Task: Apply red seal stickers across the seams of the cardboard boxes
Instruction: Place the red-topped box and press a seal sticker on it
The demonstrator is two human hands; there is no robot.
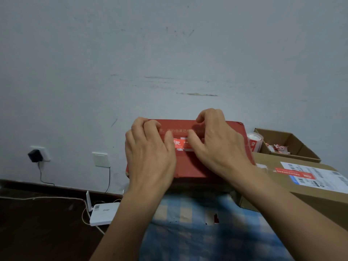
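A red cardboard box [190, 166] lies flat on a blue checked cloth [197, 228] in front of me. A red seal sticker [180, 144] with white writing sits on the box top. My left hand [150, 155] rests on the box's left part, thumb touching the sticker's left end. My right hand [218, 146] lies over the right part, thumb on the sticker's right end and fingers curled at the box's far edge. Both hands press flat and hold nothing. To the right a brown box [301, 187] carries a red sticker [293, 173] beside a shipping label.
A roll of red stickers [255, 142] stands behind the red box's right corner. An open brown carton [293, 146] with scraps sits at far right. A white router [102, 213] with cables lies on the dark floor at left. Wall sockets are on the grey wall.
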